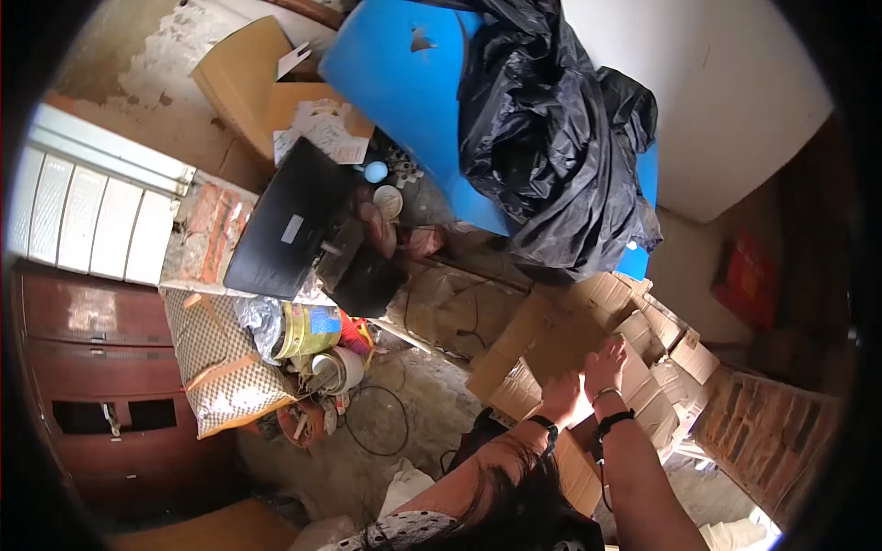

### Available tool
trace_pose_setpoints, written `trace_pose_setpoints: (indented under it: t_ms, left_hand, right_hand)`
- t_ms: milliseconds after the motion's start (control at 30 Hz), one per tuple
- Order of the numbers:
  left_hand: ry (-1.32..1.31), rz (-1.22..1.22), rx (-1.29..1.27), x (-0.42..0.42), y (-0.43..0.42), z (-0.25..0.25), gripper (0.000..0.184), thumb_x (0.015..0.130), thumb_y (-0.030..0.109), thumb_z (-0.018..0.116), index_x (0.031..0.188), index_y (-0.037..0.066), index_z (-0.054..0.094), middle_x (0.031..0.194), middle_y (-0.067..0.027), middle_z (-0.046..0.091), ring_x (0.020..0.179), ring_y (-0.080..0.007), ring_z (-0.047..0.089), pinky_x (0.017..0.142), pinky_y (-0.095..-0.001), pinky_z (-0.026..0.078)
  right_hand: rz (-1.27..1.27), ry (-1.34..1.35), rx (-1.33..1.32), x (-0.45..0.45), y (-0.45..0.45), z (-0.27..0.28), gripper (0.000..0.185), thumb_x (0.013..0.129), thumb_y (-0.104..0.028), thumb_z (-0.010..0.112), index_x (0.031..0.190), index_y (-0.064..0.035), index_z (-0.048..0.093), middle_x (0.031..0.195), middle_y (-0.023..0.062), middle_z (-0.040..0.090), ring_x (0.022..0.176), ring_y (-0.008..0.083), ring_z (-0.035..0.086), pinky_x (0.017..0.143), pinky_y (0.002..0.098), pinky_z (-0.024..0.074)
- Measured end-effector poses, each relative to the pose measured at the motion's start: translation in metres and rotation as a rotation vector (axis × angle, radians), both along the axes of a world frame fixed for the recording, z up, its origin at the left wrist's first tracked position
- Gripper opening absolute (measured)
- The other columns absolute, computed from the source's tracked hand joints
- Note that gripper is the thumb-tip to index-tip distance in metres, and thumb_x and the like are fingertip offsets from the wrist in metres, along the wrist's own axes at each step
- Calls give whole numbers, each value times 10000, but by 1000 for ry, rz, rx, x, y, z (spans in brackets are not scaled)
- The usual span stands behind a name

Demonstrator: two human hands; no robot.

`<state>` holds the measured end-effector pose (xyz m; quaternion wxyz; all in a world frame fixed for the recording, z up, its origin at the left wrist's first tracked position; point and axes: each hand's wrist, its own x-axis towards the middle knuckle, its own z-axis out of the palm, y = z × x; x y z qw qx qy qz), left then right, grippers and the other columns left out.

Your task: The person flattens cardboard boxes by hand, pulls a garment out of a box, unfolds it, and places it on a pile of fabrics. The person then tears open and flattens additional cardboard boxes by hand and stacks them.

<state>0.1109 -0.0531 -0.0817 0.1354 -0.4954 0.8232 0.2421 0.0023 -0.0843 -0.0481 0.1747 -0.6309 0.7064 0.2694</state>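
Observation:
My left hand (563, 399) and my right hand (605, 365) are close together over a brown cardboard box (567, 338) at the lower right. The fingers of my left hand, partly washed out by sunlight, are bent against the cardboard at its near edge. Slightly farther forward, my right hand lies on the box with its fingers stretched out. Dark bands circle both wrists, and a bracelet is also on the right one. More cardboard boxes (660, 390) sit just right of my hands.
A black plastic bag (551, 138) is draped over a blue panel (395, 64) ahead. To the left are a black flat panel (289, 220), a checked sack (225, 367) and buckets (338, 372). Stacked bricks (767, 432) stand at right; a cable loop (377, 453) lies on the floor.

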Motion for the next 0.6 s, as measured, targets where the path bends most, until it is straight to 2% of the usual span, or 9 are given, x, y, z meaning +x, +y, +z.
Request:
trace_pose_setpoints:
  t_ms: [133,233,267,300,333,367,433,467,600]
  left_hand:
    - [40,109,111,-4,-12,54,402,811,176,584,1147,1,452,1058,-164,562,962,-276,609,801,-401,471]
    - [-15,165,9,-2,6,21,313,820,171,566,1104,68,480,1018,-104,591,921,-250,632,762,-389,512]
    - [81,182,28,-1,11,10,392,828,87,531,1206,49,432,1058,-143,575,962,-311,606,780,-387,514]
    - [85,188,61,-2,11,16,370,834,79,520,1192,49,433,1056,-138,578,949,-316,611,750,-388,517]
    - [125,188,34,-1,13,22,354,833,76,518,1177,54,435,1046,-144,580,937,-311,616,740,-388,519]
    - [163,188,6,-1,16,24,338,833,72,515,1161,59,437,1036,-150,581,926,-306,621,729,-389,520]
    - [141,181,35,-4,19,17,322,834,68,508,1149,75,440,1023,-157,582,883,-306,634,728,-391,519]
    - [184,188,21,-3,22,13,322,836,68,502,1152,78,439,1014,-155,587,860,-313,637,714,-397,521]
    - [247,316,48,9,28,-5,148,842,95,491,969,53,553,871,-163,622,804,-336,638,661,-430,517]
  right_hand:
    - [54,37,36,2,-7,7,378,919,-268,421,1219,-63,522,1410,329,265,1311,514,231,1030,567,273]
    - [117,53,107,4,-10,27,389,916,-245,417,1228,-42,531,1375,339,319,1276,517,304,990,567,340]
    - [145,34,129,2,-8,30,399,914,-247,419,1238,-43,529,1363,346,332,1257,522,331,977,568,355]
    - [172,13,153,-3,-5,31,408,912,-249,421,1248,-44,528,1352,352,346,1237,528,359,963,570,370]
    - [245,62,91,-5,1,32,382,900,-260,441,1199,-61,573,1294,304,456,1207,471,433,944,551,395]
    - [255,74,100,-4,-3,42,382,900,-260,441,1199,-61,573,1294,304,456,1207,471,433,944,551,395]
    - [456,71,422,-1,-17,68,329,885,-252,463,1115,-90,631,1185,200,583,1176,377,494,902,525,429]
    - [514,93,285,-4,-11,64,285,873,-250,482,1040,-116,668,1053,104,654,1084,305,561,854,522,442]
    - [548,128,203,-10,0,63,251,852,-221,506,999,-115,680,978,80,671,941,301,617,792,482,475]
